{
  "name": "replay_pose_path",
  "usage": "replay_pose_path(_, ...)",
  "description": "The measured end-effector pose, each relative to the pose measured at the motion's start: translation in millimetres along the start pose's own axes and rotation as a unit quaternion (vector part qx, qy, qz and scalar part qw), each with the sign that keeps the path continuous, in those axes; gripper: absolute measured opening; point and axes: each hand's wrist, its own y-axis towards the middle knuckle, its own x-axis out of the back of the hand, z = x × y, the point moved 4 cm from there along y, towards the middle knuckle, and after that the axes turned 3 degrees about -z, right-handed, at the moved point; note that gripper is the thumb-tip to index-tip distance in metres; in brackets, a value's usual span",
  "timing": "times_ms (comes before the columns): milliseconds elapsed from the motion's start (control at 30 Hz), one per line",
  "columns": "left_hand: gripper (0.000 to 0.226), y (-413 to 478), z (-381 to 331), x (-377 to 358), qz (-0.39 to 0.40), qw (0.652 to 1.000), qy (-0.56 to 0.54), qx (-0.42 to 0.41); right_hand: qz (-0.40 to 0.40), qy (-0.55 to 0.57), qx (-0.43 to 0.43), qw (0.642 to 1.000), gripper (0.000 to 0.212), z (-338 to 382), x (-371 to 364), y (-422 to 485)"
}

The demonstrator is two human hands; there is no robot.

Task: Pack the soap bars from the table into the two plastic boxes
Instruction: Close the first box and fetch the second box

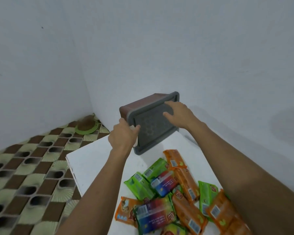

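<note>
Evidently this is the opening step: the brown box (139,103), tipped lid-forward at mid-frame over the white bench (92,160), has its grey lid (153,128) on. The left grip (124,133) is clamped on the lid's left edge, while the right grip (178,114) lies spread against its face. The soap bars (176,192) are piled at lower right. The next move probably calls for prying the lid free and standing the box upright

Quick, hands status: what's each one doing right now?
Left hand: grips the left edge of the tilted box.
Right hand: open, fingers spread flat on the box's grey lid.
</note>
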Motion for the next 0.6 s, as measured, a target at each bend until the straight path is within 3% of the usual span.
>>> replay_pose_path(267,0.046,21,8,-30,0.029,0.992,-0.112,0.059,0.047,-0.039,0.027,0.998,0.062,12,-28,39)
replay_pose_path(433,0.032,23,8,-33,0.011,0.981,-0.187,0.054,0.025,-0.041,0.037,0.998,0.059,13,-35,42)
replay_pose_path(600,0.031,17,20,-15,-0.011,0.981,-0.187,0.046,0.014,-0.049,0.034,0.998,0.067,5,-33,33)
